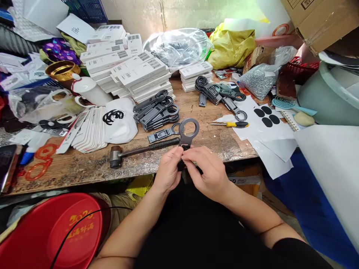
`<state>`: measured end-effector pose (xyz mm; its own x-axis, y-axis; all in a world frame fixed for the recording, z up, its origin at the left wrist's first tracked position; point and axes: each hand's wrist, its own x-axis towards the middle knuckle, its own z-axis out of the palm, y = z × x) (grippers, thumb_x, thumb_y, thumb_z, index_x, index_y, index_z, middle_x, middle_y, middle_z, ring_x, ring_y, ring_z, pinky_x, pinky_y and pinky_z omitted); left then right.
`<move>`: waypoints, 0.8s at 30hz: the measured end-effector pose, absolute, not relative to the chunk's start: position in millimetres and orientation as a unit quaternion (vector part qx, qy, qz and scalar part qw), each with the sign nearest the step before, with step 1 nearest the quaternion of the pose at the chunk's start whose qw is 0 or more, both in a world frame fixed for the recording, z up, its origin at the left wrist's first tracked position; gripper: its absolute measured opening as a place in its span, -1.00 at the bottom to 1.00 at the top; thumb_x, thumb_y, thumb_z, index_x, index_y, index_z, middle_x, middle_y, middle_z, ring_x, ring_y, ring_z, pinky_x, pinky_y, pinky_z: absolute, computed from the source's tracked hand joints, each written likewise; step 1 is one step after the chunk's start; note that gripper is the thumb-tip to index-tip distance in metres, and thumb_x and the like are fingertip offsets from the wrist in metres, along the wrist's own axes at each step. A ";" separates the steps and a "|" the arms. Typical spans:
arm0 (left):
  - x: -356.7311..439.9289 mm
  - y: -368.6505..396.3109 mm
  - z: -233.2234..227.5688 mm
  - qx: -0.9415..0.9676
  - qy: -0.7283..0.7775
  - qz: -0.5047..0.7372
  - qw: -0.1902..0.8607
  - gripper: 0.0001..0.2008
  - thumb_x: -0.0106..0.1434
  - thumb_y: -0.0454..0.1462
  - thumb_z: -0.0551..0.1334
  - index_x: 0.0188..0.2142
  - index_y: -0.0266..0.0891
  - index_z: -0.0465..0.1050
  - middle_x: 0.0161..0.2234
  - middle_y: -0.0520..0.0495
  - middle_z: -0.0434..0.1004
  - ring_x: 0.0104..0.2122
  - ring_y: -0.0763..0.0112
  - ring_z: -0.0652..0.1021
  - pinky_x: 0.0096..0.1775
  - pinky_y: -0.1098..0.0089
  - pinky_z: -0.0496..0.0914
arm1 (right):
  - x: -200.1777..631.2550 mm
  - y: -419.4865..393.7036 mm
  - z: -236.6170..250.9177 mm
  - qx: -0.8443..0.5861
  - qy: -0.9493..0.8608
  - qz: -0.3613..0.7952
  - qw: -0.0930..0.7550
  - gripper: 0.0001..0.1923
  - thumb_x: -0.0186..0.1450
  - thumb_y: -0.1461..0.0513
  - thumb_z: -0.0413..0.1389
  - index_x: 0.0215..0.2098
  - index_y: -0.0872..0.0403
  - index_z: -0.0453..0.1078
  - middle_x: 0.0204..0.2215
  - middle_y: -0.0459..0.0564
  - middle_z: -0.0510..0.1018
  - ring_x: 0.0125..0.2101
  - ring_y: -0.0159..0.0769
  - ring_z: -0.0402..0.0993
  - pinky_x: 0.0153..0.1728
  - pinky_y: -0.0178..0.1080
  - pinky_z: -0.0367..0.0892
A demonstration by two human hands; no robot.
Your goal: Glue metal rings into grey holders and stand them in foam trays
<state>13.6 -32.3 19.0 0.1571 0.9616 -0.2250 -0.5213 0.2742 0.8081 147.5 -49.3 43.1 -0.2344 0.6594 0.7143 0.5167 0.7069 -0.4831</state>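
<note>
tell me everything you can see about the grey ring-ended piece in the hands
The grey ring-ended piece is a flat part, plastic by its look, with an open round ring at its top and a narrower stem below. It stands roughly upright above the wooden table's near edge. The left hand and right hand pinch its lower stem, hiding that end. Behind it lies a hammer.

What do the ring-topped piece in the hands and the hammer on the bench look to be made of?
Ring-topped piece: probably plastic, dark grey, matte with a soft sheen. Hammer: the head looks like dull grey metal, the handle black with a ribbed grip, perhaps rubber.
</note>
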 end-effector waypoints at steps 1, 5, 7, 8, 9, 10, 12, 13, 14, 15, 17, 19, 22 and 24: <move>14.9 -33.4 19.8 0.291 0.381 0.526 0.703 -0.54 0.09 0.09 0.57 -0.32 -0.25 0.64 -0.30 -0.11 0.70 -0.16 0.17 0.67 -0.07 0.24 0.56 | 148.3 -50.5 43.7 -0.373 -0.782 0.062 0.496 -0.70 0.44 0.43 0.06 -0.01 0.01 0.52 -0.16 0.07 0.70 -0.15 -0.20 0.64 -0.04 -0.10 0.59; 13.8 -29.6 21.9 0.293 0.391 0.525 0.697 -0.51 0.08 0.10 0.57 -0.32 -0.28 0.63 -0.34 -0.08 0.65 -0.31 0.33 0.61 -0.22 0.36 0.52 | 149.3 -58.8 44.8 -0.365 -0.780 0.057 0.506 -0.70 0.41 0.46 0.10 -0.04 0.03 0.56 -0.17 0.07 0.71 -0.17 -0.23 0.63 -0.07 -0.15 0.60; 9.8 -22.1 22.7 0.284 0.388 0.542 0.689 -0.47 0.08 0.11 0.57 -0.26 -0.31 0.63 -0.43 -0.01 0.55 -0.44 0.47 0.51 -0.36 0.45 0.44 | 146.4 -65.8 42.6 -0.325 -0.796 0.072 0.506 -0.74 0.40 0.45 0.12 -0.06 0.08 0.56 -0.20 0.09 0.70 -0.19 -0.24 0.62 -0.09 -0.17 0.61; 7.4 -17.8 23.1 0.279 0.385 0.554 0.683 -0.45 0.09 0.11 0.57 -0.22 -0.32 0.63 -0.45 0.02 0.50 -0.47 0.52 0.46 -0.40 0.49 0.39 | 144.5 -69.3 41.0 -0.305 -0.803 0.079 0.505 -0.76 0.40 0.45 0.13 -0.06 0.10 0.56 -0.22 0.10 0.70 -0.19 -0.24 0.62 -0.09 -0.18 0.61; 5.1 -13.8 23.5 0.276 0.381 0.563 0.679 -0.43 0.10 0.11 0.56 -0.19 -0.33 0.62 -0.46 0.04 0.47 -0.49 0.55 0.43 -0.43 0.51 0.36 | 142.5 -72.5 39.3 -0.291 -0.810 0.083 0.503 -0.77 0.40 0.44 0.14 -0.05 0.12 0.55 -0.22 0.11 0.70 -0.18 -0.23 0.63 -0.10 -0.18 0.62; 3.3 -10.2 23.7 0.275 0.376 0.569 0.678 -0.43 0.11 0.11 0.56 -0.16 -0.32 0.60 -0.46 0.05 0.45 -0.49 0.56 0.42 -0.44 0.52 0.35 | 140.7 -75.1 37.8 -0.282 -0.814 0.081 0.501 -0.77 0.41 0.44 0.14 -0.04 0.13 0.55 -0.21 0.12 0.70 -0.16 -0.22 0.63 -0.09 -0.17 0.62; 1.0 -5.2 23.2 0.272 0.367 0.571 0.682 -0.47 0.16 0.08 0.54 -0.16 -0.29 0.54 -0.44 0.05 0.45 -0.48 0.55 0.43 -0.43 0.51 0.36 | 138.2 -78.2 35.4 -0.274 -0.820 0.065 0.498 -0.76 0.42 0.43 0.14 -0.01 0.17 0.55 -0.17 0.15 0.71 -0.12 -0.19 0.64 -0.05 -0.14 0.63; 0.6 -3.6 22.5 0.265 0.361 0.571 0.688 -0.50 0.16 0.06 0.54 -0.18 -0.26 0.50 -0.44 0.05 0.45 -0.48 0.54 0.43 -0.43 0.50 0.36 | 137.3 -79.0 34.6 -0.267 -0.826 0.053 0.493 -0.77 0.42 0.43 0.14 0.00 0.19 0.55 -0.15 0.17 0.72 -0.10 -0.16 0.65 -0.03 -0.12 0.64; 0.4 -2.6 21.4 0.255 0.356 0.570 0.695 -0.51 0.14 0.05 0.55 -0.21 -0.22 0.45 -0.44 0.06 0.45 -0.48 0.54 0.43 -0.43 0.50 0.35 | 136.6 -79.3 33.9 -0.256 -0.834 0.041 0.487 -0.78 0.42 0.42 0.16 -0.01 0.21 0.56 -0.14 0.18 0.72 -0.09 -0.14 0.66 -0.02 -0.11 0.63; 0.3 -2.0 20.3 0.245 0.351 0.571 0.700 -0.50 0.12 0.04 0.57 -0.25 -0.20 0.40 -0.45 0.07 0.45 -0.49 0.54 0.43 -0.44 0.50 0.35 | 136.0 -79.3 33.3 -0.244 -0.841 0.030 0.482 -0.80 0.42 0.42 0.17 -0.02 0.24 0.57 -0.14 0.19 0.73 -0.09 -0.13 0.67 -0.02 -0.11 0.63; 0.1 -2.1 18.3 0.238 0.344 0.570 0.707 -0.47 0.11 0.04 0.58 -0.29 -0.17 0.32 -0.45 0.09 0.44 -0.49 0.55 0.42 -0.44 0.51 0.34 | 134.9 -78.8 32.3 -0.226 -0.847 0.024 0.480 -0.82 0.42 0.41 0.19 -0.04 0.27 0.58 -0.15 0.19 0.74 -0.11 -0.12 0.68 -0.02 -0.12 0.64; 0.1 -4.6 17.9 0.249 0.342 0.567 0.707 -0.47 0.14 0.05 0.56 -0.29 -0.16 0.31 -0.45 0.09 0.46 -0.49 0.54 0.43 -0.43 0.51 0.36 | 134.7 -77.1 32.6 -0.220 -0.842 0.041 0.491 -0.82 0.42 0.41 0.20 -0.04 0.26 0.58 -0.15 0.16 0.75 -0.11 -0.15 0.68 -0.03 -0.14 0.64; 2.3 -14.6 19.9 0.271 0.344 0.556 0.707 -0.52 0.20 0.05 0.53 -0.22 -0.17 0.39 -0.42 0.07 0.51 -0.47 0.54 0.46 -0.40 0.51 0.39 | 137.6 -69.7 37.9 -0.251 -0.808 0.088 0.525 -0.75 0.39 0.46 0.22 0.00 0.18 0.58 -0.11 0.11 0.75 -0.08 -0.22 0.69 0.01 -0.17 0.61; 4.6 -23.8 21.1 0.282 0.340 0.545 0.713 -0.53 0.20 0.06 0.53 -0.16 -0.18 0.47 -0.39 0.05 0.54 -0.45 0.52 0.49 -0.37 0.49 0.43 | 141.7 -61.1 43.3 -0.292 -0.775 0.113 0.549 -0.69 0.38 0.48 0.23 0.01 0.09 0.58 -0.14 0.03 0.76 -0.11 -0.28 0.68 0.00 -0.19 0.58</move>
